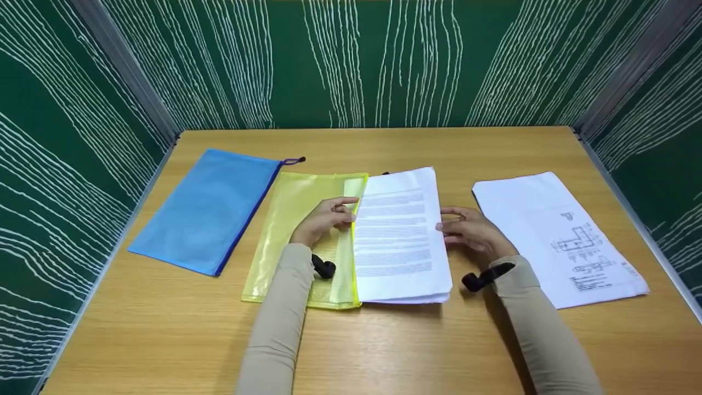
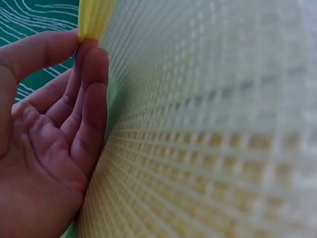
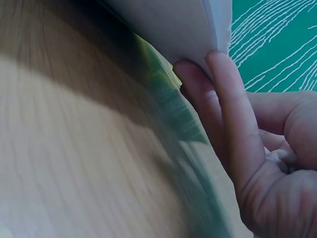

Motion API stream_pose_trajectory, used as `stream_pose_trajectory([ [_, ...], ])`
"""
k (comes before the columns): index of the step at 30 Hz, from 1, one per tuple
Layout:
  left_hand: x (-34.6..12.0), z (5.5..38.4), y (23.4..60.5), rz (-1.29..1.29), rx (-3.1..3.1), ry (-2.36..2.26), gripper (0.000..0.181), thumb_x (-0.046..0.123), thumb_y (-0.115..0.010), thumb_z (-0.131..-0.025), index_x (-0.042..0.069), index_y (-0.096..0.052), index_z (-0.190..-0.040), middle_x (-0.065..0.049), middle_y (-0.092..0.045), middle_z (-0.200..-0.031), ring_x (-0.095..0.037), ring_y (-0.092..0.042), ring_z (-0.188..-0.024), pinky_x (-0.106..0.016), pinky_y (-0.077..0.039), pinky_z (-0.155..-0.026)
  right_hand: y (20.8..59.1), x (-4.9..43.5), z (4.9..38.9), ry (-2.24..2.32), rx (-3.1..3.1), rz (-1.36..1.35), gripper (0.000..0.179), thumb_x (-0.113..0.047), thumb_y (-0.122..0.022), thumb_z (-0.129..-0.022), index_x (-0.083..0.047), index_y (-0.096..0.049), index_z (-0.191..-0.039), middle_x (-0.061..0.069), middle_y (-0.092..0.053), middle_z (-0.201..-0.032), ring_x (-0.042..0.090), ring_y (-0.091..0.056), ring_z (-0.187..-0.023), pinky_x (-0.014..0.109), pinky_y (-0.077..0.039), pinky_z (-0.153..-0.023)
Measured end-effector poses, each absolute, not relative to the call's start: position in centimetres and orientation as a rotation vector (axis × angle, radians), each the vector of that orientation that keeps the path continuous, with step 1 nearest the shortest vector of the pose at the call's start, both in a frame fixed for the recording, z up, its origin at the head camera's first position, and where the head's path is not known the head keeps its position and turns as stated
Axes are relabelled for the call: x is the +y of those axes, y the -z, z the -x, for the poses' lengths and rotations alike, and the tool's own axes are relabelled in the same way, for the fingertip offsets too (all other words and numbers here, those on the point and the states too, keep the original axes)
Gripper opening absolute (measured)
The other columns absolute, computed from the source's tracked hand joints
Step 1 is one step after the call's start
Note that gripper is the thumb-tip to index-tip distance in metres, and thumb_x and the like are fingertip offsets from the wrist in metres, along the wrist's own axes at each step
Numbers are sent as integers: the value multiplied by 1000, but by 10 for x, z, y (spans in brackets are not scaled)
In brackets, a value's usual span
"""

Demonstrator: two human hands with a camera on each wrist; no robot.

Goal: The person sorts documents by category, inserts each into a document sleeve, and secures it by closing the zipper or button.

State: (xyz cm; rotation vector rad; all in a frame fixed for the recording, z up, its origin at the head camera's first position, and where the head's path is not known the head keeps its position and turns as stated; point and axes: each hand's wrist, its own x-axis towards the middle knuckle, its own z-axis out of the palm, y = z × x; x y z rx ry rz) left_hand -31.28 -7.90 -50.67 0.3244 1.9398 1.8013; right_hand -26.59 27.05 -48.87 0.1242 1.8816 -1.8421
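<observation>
A yellow mesh zip pouch (image 1: 299, 219) lies at the table's middle, its zip edge facing right. Out of that opening reaches a stack of printed sheets (image 1: 395, 236), its left part inside the pouch. My left hand (image 1: 327, 218) pinches the pouch's zip edge between thumb and fingers; the left wrist view shows the yellow edge (image 2: 94, 20) at the fingertips. With thumb and fingers my right hand (image 1: 471, 231) grips the right edge of the stack. In the right wrist view the sheets (image 3: 173, 29) stand raised off the table at that edge.
A blue zip pouch (image 1: 205, 211) with a dark zip and pull loop lies at the left. To the right is another stack of white sheets (image 1: 526, 203) with a line drawing on top, partly behind the right wrist. Green panels (image 1: 367, 66) with white lines surround the wooden table (image 1: 378, 351).
</observation>
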Motion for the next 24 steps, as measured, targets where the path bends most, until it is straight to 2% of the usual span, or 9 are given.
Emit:
stream_pose_trajectory([
  [7,-78,313,506,-297,1935,-1804,52,10,-67,-87,15,-53,-138,2,-49,-78,-15,-60,-83,-27,-50,-75,490,268,266,1869,1848,-130,69,-2,-64,-90,3,-27,-147,-2,-72,-85,10,-69,-75,20,-57,-66],
  [18,-74,315,505,-254,1865,-1842,55,4,-67,-86,12,-52,-139,1,-58,-80,-16,-63,-78,-26,-52,-72,494,261,268,1870,1813,-97,72,-1,-62,-91,2,-21,-150,-2,-72,-86,9,-68,-75,19,-57,-66],
  [24,-72,315,506,-266,1828,-1859,56,7,-68,-86,13,-51,-139,4,-49,-77,-15,-61,-82,-27,-53,-75,494,255,269,1875,1795,-85,70,1,-60,-91,2,-22,-150,0,-71,-89,12,-69,-74,21,-57,-67],
])
